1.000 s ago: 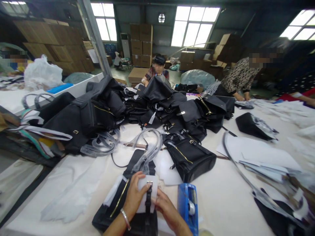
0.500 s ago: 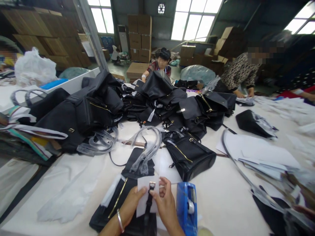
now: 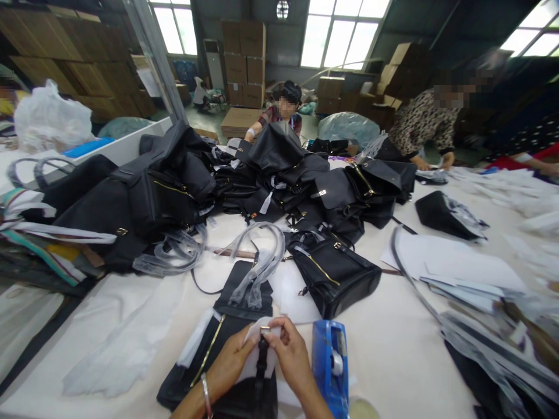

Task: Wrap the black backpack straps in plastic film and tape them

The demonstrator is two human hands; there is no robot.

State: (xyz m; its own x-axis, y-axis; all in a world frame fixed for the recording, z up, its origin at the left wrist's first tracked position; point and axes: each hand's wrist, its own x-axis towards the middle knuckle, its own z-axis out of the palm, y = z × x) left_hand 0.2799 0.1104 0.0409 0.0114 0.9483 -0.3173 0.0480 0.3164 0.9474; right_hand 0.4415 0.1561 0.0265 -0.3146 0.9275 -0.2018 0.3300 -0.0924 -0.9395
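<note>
A black bag [image 3: 196,364] with a gold zipper lies in front of me, its handles [image 3: 257,273] wrapped in clear plastic. Over it, a piece of white paper [image 3: 251,366] curves behind a black buckled strap [image 3: 262,356] with a gold buckle [image 3: 264,330]. My left hand [image 3: 233,355] pinches the paper's left side, thumb beside the buckle. On the other side my right hand [image 3: 288,349] grips the paper's right edge, thumb at the buckle and strap. A blue tape dispenser [image 3: 321,366] stands just right of my right hand.
Another black bag [image 3: 336,273] lies beyond the dispenser, and a heap of black bags [image 3: 271,174] fills the table's far side. White paper sheets [image 3: 471,267] are at right, thin white wrapping [image 3: 117,343] at left. Co-workers stand across the table; one wears a leopard-print top [image 3: 419,128].
Both hands have closed in around the buckle, and the flat paper is now bent back behind the strap. My right fingers have folded onto the paper's edge. The view has shifted slightly.
</note>
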